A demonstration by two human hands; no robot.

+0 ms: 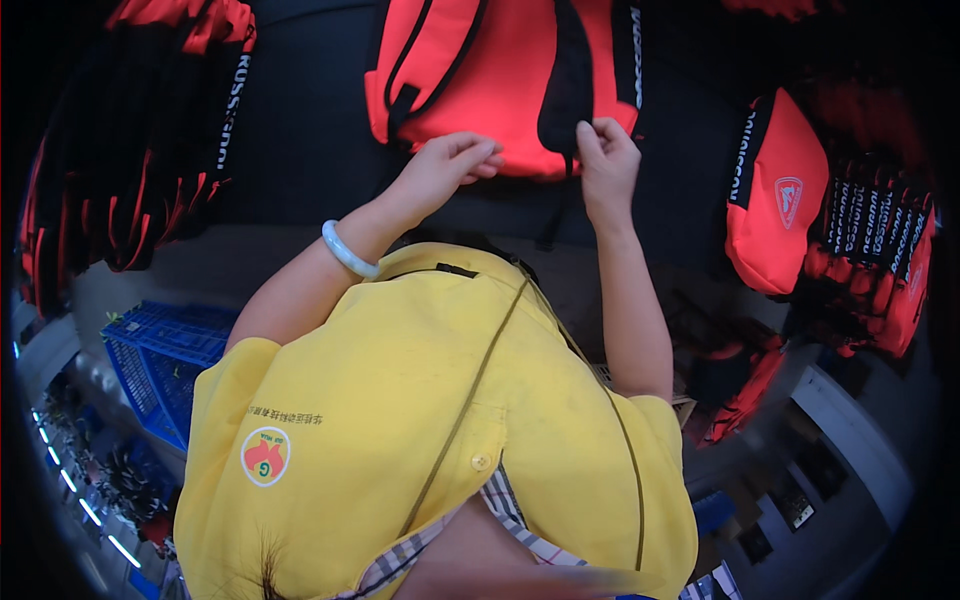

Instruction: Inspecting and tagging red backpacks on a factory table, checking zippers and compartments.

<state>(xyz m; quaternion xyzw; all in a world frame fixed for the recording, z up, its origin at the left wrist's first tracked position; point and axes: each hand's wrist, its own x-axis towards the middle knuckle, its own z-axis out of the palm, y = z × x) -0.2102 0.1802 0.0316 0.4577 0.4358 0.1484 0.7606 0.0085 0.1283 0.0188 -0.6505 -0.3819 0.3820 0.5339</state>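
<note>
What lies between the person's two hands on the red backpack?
In the head view, a black strap of the red backpack hangs between the left hand and right hand.

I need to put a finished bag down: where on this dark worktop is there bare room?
Bare dark surface lies between the left stack of bags and the red bag under both hands: left hand, right hand. The right side is crowded with a red pouch and a bundle of pouches.

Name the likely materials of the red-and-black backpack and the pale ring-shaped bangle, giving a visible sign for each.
Red-and-black backpack: probably woven synthetic fabric, matte; it folds softly and has stitched black trim.
Pale ring-shaped bangle: looks like jade or glass, polished; rigid, smooth, slightly translucent. Plastic cannot be ruled out.
</note>
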